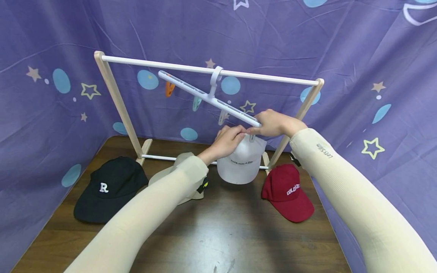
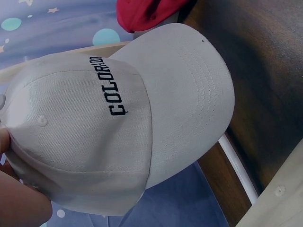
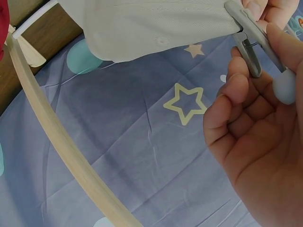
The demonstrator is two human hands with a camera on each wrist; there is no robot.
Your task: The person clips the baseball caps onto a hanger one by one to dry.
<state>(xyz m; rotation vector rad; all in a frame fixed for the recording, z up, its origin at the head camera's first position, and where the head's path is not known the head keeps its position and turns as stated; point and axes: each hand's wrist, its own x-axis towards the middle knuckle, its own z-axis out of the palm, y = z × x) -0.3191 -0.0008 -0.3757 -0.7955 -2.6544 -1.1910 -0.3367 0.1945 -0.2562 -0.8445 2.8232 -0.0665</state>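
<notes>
A white cap (image 1: 240, 153) lettered COLORADO hangs brim down below the low right end of a white clip hanger (image 1: 191, 88). My left hand (image 1: 227, 141) pinches the cap at the top of its crown, away from the brim. In the right wrist view a grey clip (image 3: 255, 35) has its tip at the cap's edge, and my right hand (image 3: 260, 127) holds its handles between thumb and fingers. Up on the hanger are an orange clip (image 1: 169, 89), a teal clip (image 1: 197, 103) and a pale clip (image 1: 222, 117). The hanger tilts down to the right.
The hanger's hook (image 1: 215, 77) sits over the white rod (image 1: 266, 76) of a wooden rack (image 1: 117, 102). On the table (image 1: 218, 231) lie a black cap (image 1: 114, 185), a beige cap (image 1: 162, 175) partly behind my left arm, and a red cap (image 1: 283, 189). A patterned curtain hangs behind.
</notes>
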